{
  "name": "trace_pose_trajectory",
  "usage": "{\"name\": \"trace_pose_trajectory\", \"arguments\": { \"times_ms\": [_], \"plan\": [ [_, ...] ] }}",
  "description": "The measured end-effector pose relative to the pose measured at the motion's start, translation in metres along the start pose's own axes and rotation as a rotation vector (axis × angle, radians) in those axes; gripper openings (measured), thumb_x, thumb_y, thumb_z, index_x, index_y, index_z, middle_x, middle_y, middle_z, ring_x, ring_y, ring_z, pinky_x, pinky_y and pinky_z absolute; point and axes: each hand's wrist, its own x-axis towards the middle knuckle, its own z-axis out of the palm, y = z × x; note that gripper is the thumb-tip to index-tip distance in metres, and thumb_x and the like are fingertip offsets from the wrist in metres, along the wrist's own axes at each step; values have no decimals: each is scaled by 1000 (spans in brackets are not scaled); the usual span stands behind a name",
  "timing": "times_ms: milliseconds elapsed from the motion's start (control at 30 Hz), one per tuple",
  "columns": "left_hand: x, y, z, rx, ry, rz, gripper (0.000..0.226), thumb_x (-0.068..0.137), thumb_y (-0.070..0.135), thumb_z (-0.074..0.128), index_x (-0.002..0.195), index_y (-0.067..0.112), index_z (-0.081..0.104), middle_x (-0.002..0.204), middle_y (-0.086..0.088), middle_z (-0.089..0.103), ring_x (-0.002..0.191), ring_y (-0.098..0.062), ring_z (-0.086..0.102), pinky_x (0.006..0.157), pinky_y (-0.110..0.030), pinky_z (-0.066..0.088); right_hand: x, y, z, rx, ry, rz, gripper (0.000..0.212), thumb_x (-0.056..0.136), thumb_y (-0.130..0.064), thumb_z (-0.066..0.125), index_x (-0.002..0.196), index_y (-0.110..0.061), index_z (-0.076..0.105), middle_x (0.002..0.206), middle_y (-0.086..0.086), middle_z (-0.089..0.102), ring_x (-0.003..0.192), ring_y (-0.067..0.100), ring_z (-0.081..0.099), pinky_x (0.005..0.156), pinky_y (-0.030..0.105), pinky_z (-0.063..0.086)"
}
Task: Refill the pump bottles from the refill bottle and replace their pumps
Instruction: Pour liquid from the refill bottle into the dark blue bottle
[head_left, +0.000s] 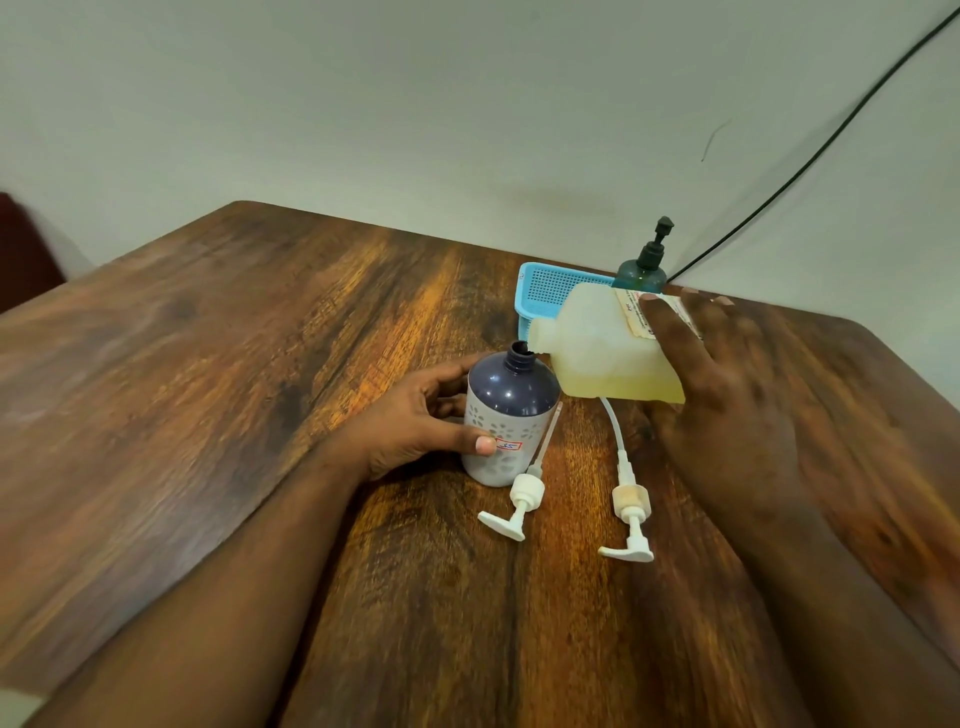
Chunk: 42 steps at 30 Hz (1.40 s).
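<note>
A dark purple bottle (511, 395) in a white perforated sleeve stands upright on the wooden table (208, 389), its neck without a pump. My left hand (415, 421) grips its side. My right hand (727, 395) holds the translucent refill bottle (602, 348) tipped sideways, its spout right at the purple bottle's mouth; yellowish liquid lies in its lower part. Two white pumps (519, 504) (628, 509) lie on the table in front of the bottles, tubes pointing away from me.
A blue mesh basket (550, 291) sits behind the refill bottle. A teal pump bottle (644, 265) with a dark pump stands at the table's far edge by the wall. A black cable (810, 161) runs up the wall at right.
</note>
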Motion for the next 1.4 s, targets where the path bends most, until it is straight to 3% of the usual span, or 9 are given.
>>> {"name": "trace_pose_trajectory", "arguments": {
  "times_ms": [267, 533, 700, 967, 1233, 1400],
  "plan": [
    [1, 0, 1, 6, 1, 14, 74, 72, 2, 81, 134, 35, 58, 134, 7, 63, 124, -11, 58, 95, -23, 51, 0, 1, 0, -5, 13, -4, 79, 82, -19, 74, 148, -23, 32, 154, 16, 31, 143, 40, 23, 106, 65, 33],
    [1, -1, 1, -2, -8, 18, 81, 68, 12, 84, 141, 25, 53, 138, 1, 61, 129, -18, 56, 104, -35, 49, 0, 1, -3, -13, 22, -26, 79, 80, -22, 75, 147, -21, 34, 154, 17, 32, 143, 40, 23, 110, 63, 28],
    [1, -1, 0, -1, -11, 17, 77, 72, 4, 82, 140, 28, 53, 137, 3, 62, 127, -15, 57, 101, -32, 51, 1, 1, -4, -33, 12, -30, 79, 81, -23, 74, 148, -22, 32, 154, 17, 31, 143, 40, 22, 111, 63, 27],
    [0, 0, 2, -42, -29, 42, 73, 70, 8, 83, 134, 33, 59, 136, 1, 63, 127, -17, 57, 98, -28, 51, 1, 2, -3, -34, 33, -46, 79, 80, -23, 75, 148, -21, 33, 153, 18, 32, 143, 41, 24, 111, 64, 27],
    [0, 0, 2, -11, -10, 27, 79, 69, 12, 84, 140, 25, 53, 137, 1, 61, 128, -18, 56, 104, -35, 49, 2, 2, -3, -28, 37, -50, 79, 81, -23, 74, 148, -22, 32, 154, 18, 31, 143, 41, 22, 111, 64, 25],
    [-1, 2, 2, -24, -17, 29, 77, 69, 9, 83, 137, 28, 55, 136, 2, 62, 127, -16, 57, 99, -27, 51, 2, 1, -4, -44, 26, -44, 79, 81, -22, 74, 148, -22, 32, 155, 17, 30, 144, 40, 22, 111, 64, 25]
  ]
}}
